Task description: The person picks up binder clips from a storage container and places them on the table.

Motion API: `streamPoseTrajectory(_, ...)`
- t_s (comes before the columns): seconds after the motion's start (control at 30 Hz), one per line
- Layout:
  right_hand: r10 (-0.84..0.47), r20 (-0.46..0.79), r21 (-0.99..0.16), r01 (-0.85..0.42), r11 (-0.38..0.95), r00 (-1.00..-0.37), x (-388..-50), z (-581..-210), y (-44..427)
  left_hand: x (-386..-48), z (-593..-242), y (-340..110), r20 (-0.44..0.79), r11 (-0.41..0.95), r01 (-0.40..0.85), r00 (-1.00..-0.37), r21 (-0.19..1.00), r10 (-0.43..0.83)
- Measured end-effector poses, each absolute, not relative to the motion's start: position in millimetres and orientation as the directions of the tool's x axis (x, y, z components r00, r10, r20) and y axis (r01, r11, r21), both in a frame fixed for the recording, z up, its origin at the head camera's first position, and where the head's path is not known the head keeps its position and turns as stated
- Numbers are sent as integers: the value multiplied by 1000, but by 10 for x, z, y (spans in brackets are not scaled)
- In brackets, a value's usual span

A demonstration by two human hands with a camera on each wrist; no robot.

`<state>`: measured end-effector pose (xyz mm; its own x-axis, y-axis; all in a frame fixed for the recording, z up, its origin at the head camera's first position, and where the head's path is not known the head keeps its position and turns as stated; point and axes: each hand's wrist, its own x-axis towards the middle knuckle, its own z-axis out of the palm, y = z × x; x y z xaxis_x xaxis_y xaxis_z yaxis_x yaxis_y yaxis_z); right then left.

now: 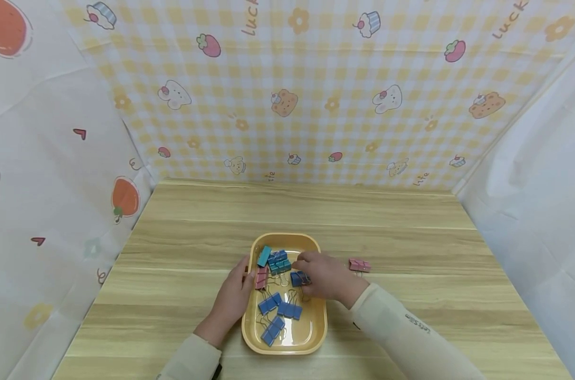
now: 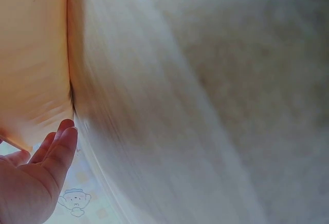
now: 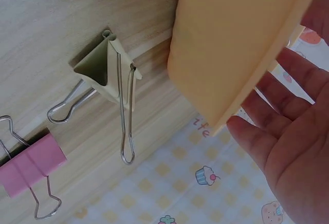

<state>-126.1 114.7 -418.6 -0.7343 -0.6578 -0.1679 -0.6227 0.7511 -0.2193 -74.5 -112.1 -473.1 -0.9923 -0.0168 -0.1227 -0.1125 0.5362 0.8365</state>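
A yellow tray [image 1: 285, 349] holds several binder clips: blue ones [image 1: 270, 331], teal ones [image 1: 264, 256] and a pink one [image 1: 261, 278]. My left hand [image 1: 232, 292] lies along the tray's left side, touching its outer wall; its fingers look fairly straight in the left wrist view. Over the right rim reaches my right hand [image 1: 326, 275], pinching a dark blue binder clip [image 1: 297, 278] inside the tray. That clip is partly covered by the fingers and is hidden in the right wrist view, where the hand [image 3: 288, 136] hangs past the rim.
On the wooden table, right of the tray, lie a pink binder clip [image 1: 360, 265] and a pale yellow one [image 3: 110, 72], the latter seen only in the right wrist view. A patterned cloth [image 1: 287, 105] stands behind the table, with white cloth [image 1: 529, 174] at the sides.
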Motion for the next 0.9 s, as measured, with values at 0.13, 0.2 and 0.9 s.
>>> streamPoseTrajectory(0.13, -688, -149, -221, -654, 723, -710, -1271, -4236, 1143, -748, -4732, -1122, -121, 530, -113, -992, 840, -21)
streamPoseTrajectory(0.2, -694, -152, -223, -660, 718, -704, -1280, -4260, 1136, -747, -4727, -1124, -121, 526, -113, -992, 843, -20)
streamPoseTrajectory(0.9, -721, -212, -37, -731, 681, -660, -1307, -4358, 991, -744, -4728, -1125, -125, 536, -114, -992, 836, -16)
